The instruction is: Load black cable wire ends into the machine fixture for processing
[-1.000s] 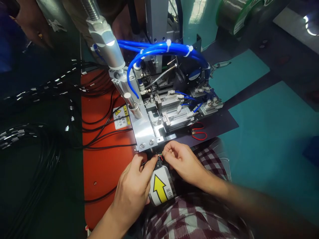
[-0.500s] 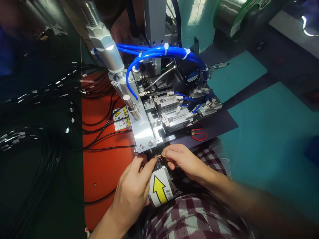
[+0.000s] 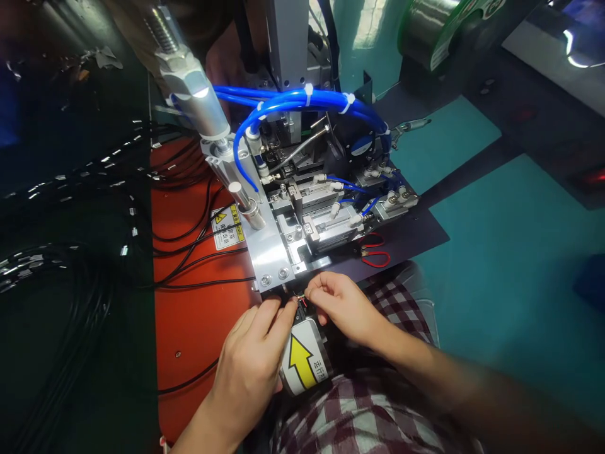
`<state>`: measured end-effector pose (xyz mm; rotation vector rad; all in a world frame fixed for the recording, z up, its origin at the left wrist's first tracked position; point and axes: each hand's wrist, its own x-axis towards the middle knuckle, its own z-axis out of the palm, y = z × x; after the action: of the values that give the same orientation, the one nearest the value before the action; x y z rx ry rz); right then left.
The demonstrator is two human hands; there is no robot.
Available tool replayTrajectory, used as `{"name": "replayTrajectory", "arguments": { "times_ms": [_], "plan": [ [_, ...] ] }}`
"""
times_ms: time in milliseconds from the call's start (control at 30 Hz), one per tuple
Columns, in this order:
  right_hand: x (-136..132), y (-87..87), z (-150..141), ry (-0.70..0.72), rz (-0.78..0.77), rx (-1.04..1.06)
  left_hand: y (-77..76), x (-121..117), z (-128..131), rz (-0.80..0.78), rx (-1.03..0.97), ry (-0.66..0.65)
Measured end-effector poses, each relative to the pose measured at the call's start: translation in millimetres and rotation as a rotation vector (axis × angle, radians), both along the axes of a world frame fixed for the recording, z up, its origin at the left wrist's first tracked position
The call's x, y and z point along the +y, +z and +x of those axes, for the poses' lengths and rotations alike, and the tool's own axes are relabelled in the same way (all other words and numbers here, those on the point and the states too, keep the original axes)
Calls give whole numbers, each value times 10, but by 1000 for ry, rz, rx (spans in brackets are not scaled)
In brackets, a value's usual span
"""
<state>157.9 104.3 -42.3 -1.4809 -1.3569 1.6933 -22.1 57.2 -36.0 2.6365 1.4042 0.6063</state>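
Right hand [image 3: 347,309]: lower centre, fingertips pinched on thin wires [image 3: 304,302]
Left hand [image 3: 250,353]: lower centre-left, fingertips together, apparently on them too
Metal machine [image 3: 270,252]: mid-frame

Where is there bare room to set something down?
On the red board, a patch, bare except for a screw, lies between black cables above, a lower cable and the left hand. The teal surface right of the machine looks bare, height unclear. Crowded: the cable-covered upper board, and the fine wires by the right hand.
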Motion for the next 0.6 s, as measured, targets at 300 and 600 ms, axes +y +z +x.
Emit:
{"name": "replayTrajectory", "arguments": {
  "times_ms": [300,600],
  "plan": [
    [40,-58,-26,-70,-237,281,-37,1,-21,-27,-43,0],
    [-10,-131,37,4,-114,243,-46,-2,-47,-70,-82,-15]
  ]
}}
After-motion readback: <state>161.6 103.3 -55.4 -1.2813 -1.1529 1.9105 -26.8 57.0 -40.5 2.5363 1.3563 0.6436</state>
